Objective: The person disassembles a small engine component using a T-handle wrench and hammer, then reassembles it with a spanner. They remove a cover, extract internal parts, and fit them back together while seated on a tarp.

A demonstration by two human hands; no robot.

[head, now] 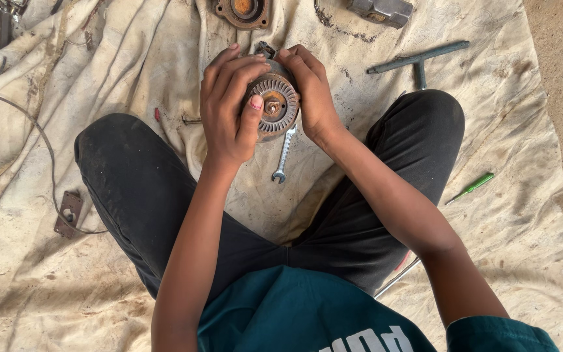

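Observation:
Both my hands hold a round, rusty metal motor part with a ring of fins and a centre hub, raised above the cloth between my knees. My left hand wraps its left side, thumb pressing on the finned face near the hub. From the right, my right hand grips the part with fingers curled over its top edge. A small silver combination spanner lies on the cloth just below the part.
I sit cross-legged on a stained cream cloth. A T-handle wrench and a green screwdriver lie to the right, a rusty round housing and a grey metal block at the top, a small bracket with a cable at left.

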